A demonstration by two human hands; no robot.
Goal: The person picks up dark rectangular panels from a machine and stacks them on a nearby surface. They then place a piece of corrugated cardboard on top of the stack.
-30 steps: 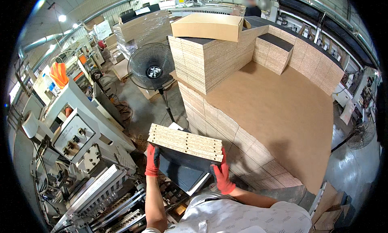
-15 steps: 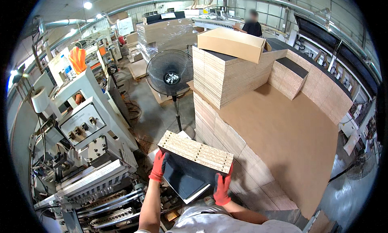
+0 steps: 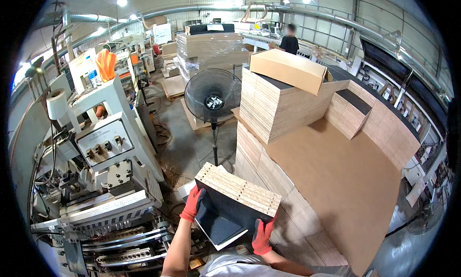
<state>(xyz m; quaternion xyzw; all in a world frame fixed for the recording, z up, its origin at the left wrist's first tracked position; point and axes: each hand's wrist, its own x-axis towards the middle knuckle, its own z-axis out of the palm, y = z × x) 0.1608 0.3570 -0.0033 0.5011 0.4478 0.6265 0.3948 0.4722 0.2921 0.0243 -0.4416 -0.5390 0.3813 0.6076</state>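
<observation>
Head view: factory hall w/ pallet stacks of flat cardboard sheets (image 3: 336, 181), pedestal fan (image 3: 212, 97) behind, grey machine (image 3: 110, 152) at left. Left hand (image 3: 193, 205) & right hand (image 3: 263, 236), both in red gloves, fingers clamped on a bundle of cardboard blanks (image 3: 230, 207), held tilted between machine & stacks, chest-front.

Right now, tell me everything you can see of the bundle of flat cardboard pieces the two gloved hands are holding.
The bundle of flat cardboard pieces is a thick stack of tan corrugated sheets with dark faces, its fluted edges up and tilted, higher toward the fan side. One dark sheet with a pale edge sags lower at the front. The left hand in a red glove grips its left end; the right hand, also red-gloved, holds the lower right edge. It hangs in the air between the machine and the cardboard pallet stack.
</observation>
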